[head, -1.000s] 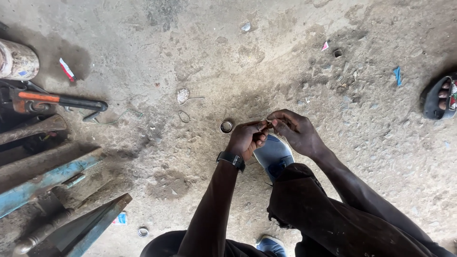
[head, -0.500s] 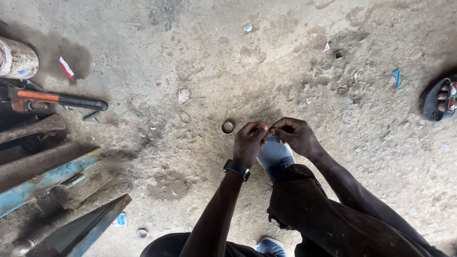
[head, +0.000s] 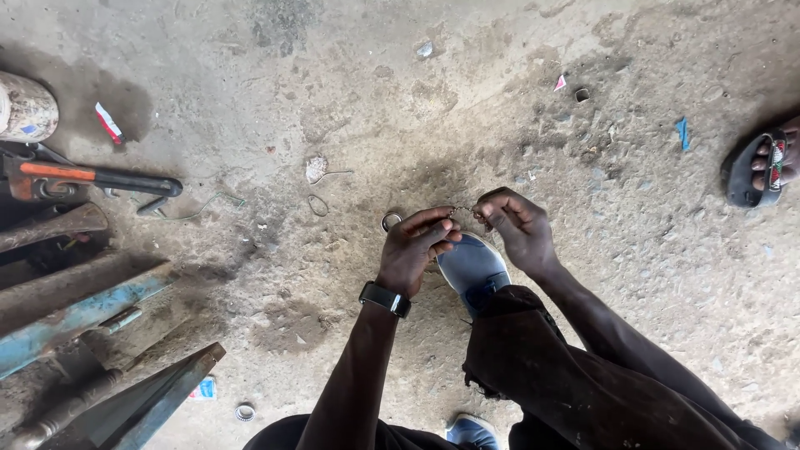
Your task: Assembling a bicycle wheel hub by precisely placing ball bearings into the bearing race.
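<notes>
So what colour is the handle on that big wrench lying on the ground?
The wrench has an orange handle section with a dark shaft, seen in the head view.

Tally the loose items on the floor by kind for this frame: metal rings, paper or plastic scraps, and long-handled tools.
Metal rings: 2, one by the left hand at, one near the blue beam
Coloured scraps: 4, red-white, pink, blue, blue-white
Long-handled tools: 1, orange and black
Total: 7
</notes>
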